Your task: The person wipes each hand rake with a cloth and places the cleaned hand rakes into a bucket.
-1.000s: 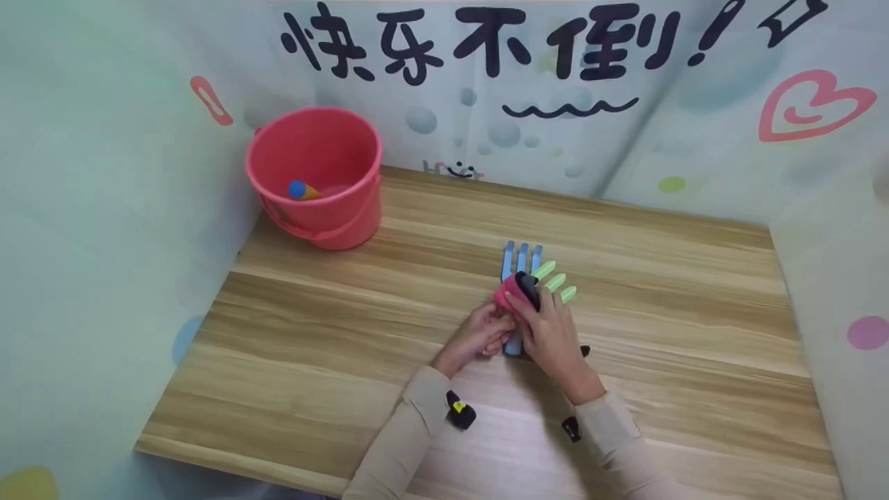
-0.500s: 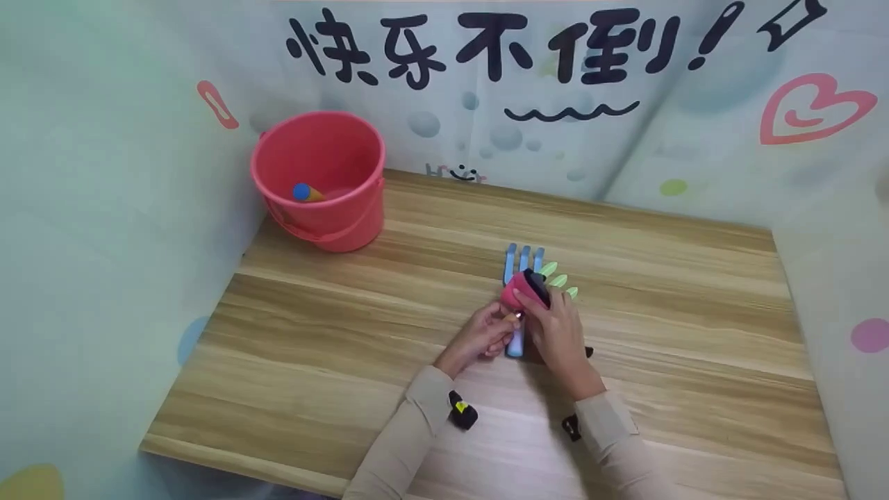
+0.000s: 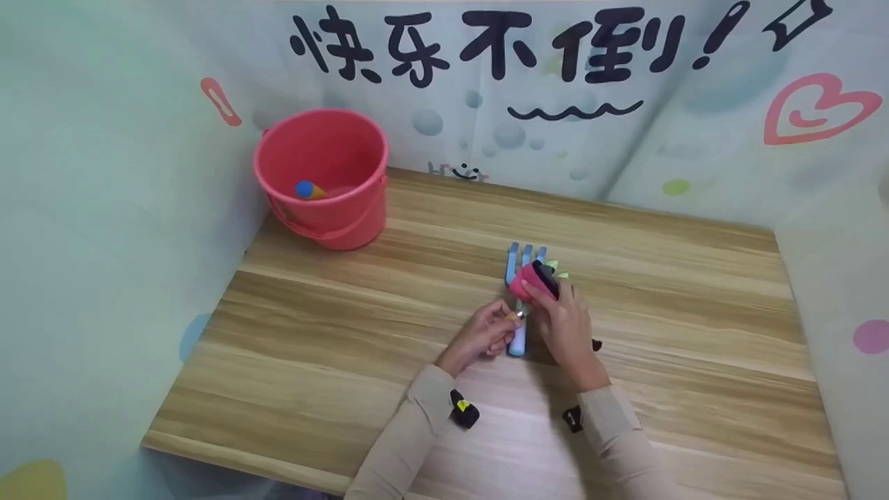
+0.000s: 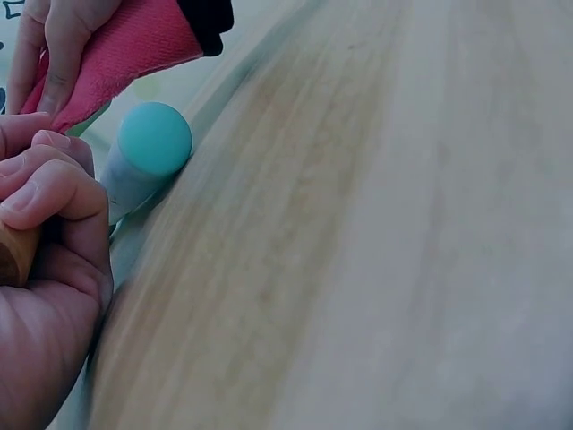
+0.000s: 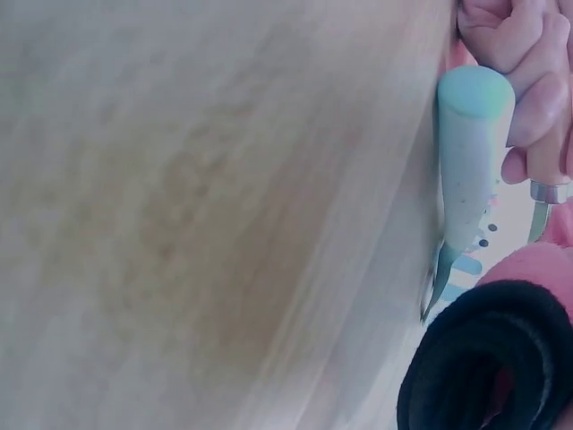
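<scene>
My left hand [image 3: 483,330] grips the wooden handle [image 5: 548,159] of a small garden fork, its silver collar showing past the fingers. Green tines [image 3: 553,264] of that fork peek out beyond my right hand [image 3: 566,323]. With thumb and fingers, the right hand pinches a pink cloth piece with a black cuff-like opening [image 3: 533,281] around the fork's green metal part, much of which is hidden. Under both hands lies a blue three-pronged hand rake [image 3: 516,343], prongs pointing away. In the left wrist view, the rake's teal handle end [image 4: 155,139] is close beside the left fingers.
A red bucket [image 3: 361,219] stands at the back left of the wooden table [image 3: 333,333]; a blue-ended orange handle [image 3: 307,189] leans inside it. Printed fabric walls [image 3: 479,149] rise at the back and both sides. Black camera mounts [image 3: 465,410] hang at the wrists.
My right hand and the pink cloth have slid a little to the right and away, covering more of the green tines. The fork's silver collar has come into view; my left hand stays nearly still.
</scene>
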{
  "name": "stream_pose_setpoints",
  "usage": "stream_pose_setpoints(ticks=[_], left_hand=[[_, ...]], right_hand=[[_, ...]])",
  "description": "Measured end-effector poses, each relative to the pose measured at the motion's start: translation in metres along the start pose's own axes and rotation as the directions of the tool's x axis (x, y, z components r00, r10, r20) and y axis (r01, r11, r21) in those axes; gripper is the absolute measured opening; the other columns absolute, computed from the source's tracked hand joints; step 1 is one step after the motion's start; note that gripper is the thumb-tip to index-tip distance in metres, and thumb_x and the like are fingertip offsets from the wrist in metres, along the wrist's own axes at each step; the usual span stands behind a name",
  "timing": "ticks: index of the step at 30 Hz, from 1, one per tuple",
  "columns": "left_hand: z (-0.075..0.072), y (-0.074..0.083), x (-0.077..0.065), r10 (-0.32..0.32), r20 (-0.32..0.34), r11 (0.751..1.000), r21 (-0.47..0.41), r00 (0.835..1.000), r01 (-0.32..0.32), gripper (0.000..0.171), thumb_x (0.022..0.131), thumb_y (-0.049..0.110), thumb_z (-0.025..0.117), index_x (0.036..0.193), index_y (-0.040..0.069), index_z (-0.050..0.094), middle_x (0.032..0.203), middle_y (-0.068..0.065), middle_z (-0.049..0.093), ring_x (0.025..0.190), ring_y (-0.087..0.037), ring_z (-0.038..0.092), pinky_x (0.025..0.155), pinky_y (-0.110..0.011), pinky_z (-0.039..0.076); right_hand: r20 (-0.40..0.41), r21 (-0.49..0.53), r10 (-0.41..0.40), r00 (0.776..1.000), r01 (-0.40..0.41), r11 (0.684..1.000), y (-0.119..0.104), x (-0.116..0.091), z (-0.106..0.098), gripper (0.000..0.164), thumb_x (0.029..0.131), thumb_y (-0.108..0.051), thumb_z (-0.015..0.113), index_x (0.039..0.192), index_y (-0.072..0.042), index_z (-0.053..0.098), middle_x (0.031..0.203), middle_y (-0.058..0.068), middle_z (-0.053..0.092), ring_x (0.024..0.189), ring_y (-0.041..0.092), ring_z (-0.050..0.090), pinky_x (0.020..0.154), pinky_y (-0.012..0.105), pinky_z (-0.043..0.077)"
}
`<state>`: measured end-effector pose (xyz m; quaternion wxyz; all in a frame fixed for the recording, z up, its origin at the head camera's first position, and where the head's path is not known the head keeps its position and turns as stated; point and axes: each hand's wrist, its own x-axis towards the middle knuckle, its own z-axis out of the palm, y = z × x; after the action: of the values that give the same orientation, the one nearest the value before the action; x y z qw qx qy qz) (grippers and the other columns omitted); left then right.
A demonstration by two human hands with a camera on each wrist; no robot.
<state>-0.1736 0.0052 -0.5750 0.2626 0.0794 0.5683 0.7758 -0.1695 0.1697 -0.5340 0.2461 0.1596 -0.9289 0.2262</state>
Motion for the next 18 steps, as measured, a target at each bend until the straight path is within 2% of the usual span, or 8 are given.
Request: stream_pose_setpoints(ticks=[11, 15, 18], left_hand=[[0.002, 0.003, -0.002, -0.01, 0.008, 1.0, 0.007, 1.0, 0.01, 0.01, 0.09, 0.012, 0.056, 0.086, 0.011, 0.047, 0.061, 0.0, 0.049, 0.04, -0.004, 0.032, 0.034, -0.017, 0.024], [0.003, 0.003, -0.003, -0.017, 0.012, 0.999, 0.039, 1.0, 0.017, 0.011, 0.09, 0.012, 0.056, 0.086, 0.011, 0.046, 0.06, 0.0, 0.049, 0.039, -0.004, 0.032, 0.034, -0.018, 0.024], [0.003, 0.003, -0.003, -0.007, 0.012, 0.998, 0.063, 1.0, 0.006, 0.012, 0.09, 0.013, 0.057, 0.086, 0.011, 0.046, 0.06, 0.001, 0.049, 0.039, -0.004, 0.032, 0.034, -0.019, 0.023]], right_hand=[[-0.04, 0.007, 0.042, 0.998, -0.041, 0.999, 0.02, 0.01, -0.01, 0.043, 0.075, -0.001, 0.073, 0.112, -0.021, 0.069, 0.103, 0.026, 0.056, 0.08, 0.039, 0.053, 0.064, 0.049, 0.046], [-0.054, -0.003, 0.067, 0.996, -0.067, 0.998, 0.031, 0.014, -0.016, 0.038, 0.077, -0.004, 0.072, 0.112, -0.02, 0.069, 0.103, 0.026, 0.056, 0.081, 0.04, 0.051, 0.067, 0.048, 0.043], [-0.106, -0.013, 0.109, 0.988, -0.111, 0.994, 0.035, 0.018, -0.023, 0.034, 0.08, -0.004, 0.069, 0.111, -0.018, 0.069, 0.104, 0.028, 0.054, 0.082, 0.042, 0.051, 0.068, 0.049, 0.041]])
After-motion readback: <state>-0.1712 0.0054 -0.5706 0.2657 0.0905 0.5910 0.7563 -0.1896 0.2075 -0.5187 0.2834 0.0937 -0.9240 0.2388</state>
